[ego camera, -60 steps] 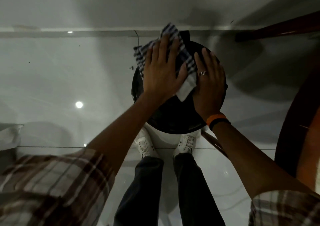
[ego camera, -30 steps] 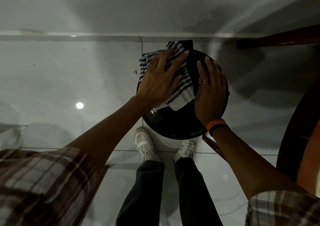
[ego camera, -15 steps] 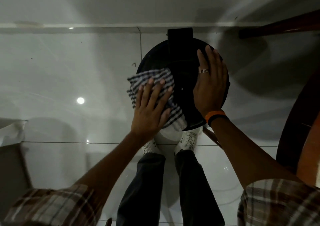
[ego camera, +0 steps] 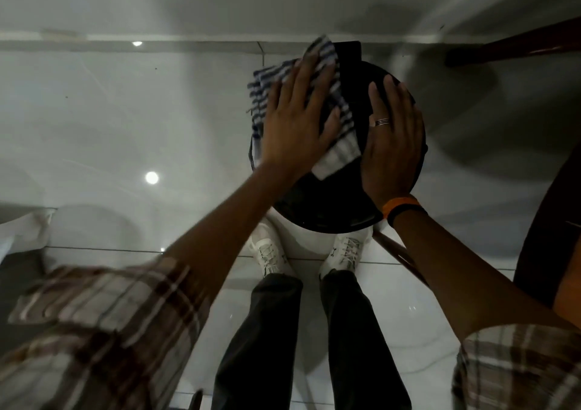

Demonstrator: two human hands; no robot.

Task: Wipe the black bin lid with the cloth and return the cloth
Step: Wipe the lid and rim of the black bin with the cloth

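Note:
A round black bin lid sits on a bin on the floor in front of my feet. A blue-and-white striped cloth lies on the lid's far left part, hanging a little over the left rim. My left hand lies flat on the cloth with fingers spread, pressing it onto the lid. My right hand rests flat on the lid's right side, fingers together; it wears a ring, with an orange and a black band at the wrist. Much of the lid is hidden under both hands.
Glossy white floor tiles surround the bin, and a wall skirting runs just behind it. Dark wooden furniture stands at the right, with a wooden bar at top right. Something white lies at the left edge. My shoes stand below the lid.
My left hand has swept the cloth from the lid's near left edge up to its far left part. My right hand stays on the lid's right side.

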